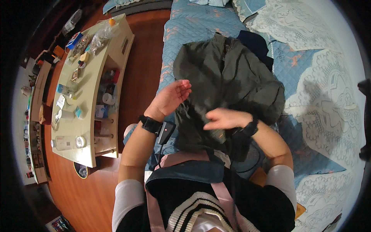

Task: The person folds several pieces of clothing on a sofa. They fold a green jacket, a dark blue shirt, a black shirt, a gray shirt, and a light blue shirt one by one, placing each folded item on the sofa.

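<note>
A dark olive zip jacket point(220, 75) lies spread before me, its collar pointing away and its front zipper running down the middle. Beside its left edge hovers my left hand point(174, 95), palm partly turned up, fingers loosely bent and nothing in them. My right hand point(229, 118), a little blurred, is over the lower part of the jacket. Its thumb and fingers are apart with nothing seen between them. Whether it touches the cloth I cannot tell. Near the collar, a dark navy cloth point(256, 45) shows partly from beneath the jacket.
A blue quilted cover point(188, 26) lies under the jacket, with white lace covers point(327, 75) along the right. Left stands a pale low table point(87, 95) bearing a plastic bottle point(65, 143), a white cup point(66, 114) and a clear plastic bag point(100, 37). A bin point(81, 171) stands below it.
</note>
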A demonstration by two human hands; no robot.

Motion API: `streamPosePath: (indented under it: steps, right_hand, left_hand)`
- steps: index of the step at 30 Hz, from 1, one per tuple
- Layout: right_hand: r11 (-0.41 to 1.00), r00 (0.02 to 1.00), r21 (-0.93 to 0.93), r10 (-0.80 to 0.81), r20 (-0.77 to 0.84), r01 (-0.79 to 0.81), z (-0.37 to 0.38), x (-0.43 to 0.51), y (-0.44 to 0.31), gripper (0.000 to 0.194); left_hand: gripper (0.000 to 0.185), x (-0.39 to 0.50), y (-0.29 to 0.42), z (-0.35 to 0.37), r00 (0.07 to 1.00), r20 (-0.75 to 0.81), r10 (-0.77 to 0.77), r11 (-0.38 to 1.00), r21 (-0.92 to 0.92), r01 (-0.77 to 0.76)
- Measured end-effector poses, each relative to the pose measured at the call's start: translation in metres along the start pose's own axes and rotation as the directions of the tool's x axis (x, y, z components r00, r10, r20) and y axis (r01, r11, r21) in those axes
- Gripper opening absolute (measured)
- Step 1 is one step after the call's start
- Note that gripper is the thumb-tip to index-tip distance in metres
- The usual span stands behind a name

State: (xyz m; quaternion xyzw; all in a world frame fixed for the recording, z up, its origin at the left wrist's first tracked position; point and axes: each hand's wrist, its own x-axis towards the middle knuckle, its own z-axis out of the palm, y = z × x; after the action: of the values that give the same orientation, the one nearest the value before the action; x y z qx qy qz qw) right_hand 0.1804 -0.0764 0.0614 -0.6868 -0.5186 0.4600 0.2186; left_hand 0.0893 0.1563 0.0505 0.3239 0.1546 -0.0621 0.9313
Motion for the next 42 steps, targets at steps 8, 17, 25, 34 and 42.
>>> streamPosePath:
  steps: [8,17,25,34,42]
  right_hand:
    - [0.889,0.909,0.365,0.118,0.4,-0.276,0.061,0.074,-0.029,0.056]
    - [0.897,0.823,0.426,0.33,-0.463,-0.12,-0.074,0.054,0.088,0.041]
    - [0.536,0.2,-0.031,0.261,-0.944,-0.844,-0.147,-0.078,0.15,0.069]
    - [0.492,0.338,0.045,0.66,-0.671,-0.87,-0.115,-0.177,0.187,0.049]
    - [0.891,0.222,0.422,0.383,-0.897,0.167,-0.145,-0.213,0.164,0.021]
  left_hand:
    - [0.04,-0.004,-0.03,-0.022,0.998,-0.039,0.053,0.777,0.63,-0.016]
    - [0.04,-0.003,-0.042,-0.056,0.961,-0.276,0.029,0.755,0.636,0.16]
    - [0.037,0.0,-0.028,-0.06,0.948,-0.315,0.03,0.831,0.535,0.151]
    - [0.038,0.017,-0.045,-0.063,0.934,-0.288,0.21,0.6,0.792,0.109]
    - [0.032,0.005,-0.039,-0.047,0.91,-0.299,0.286,0.548,0.831,0.101]
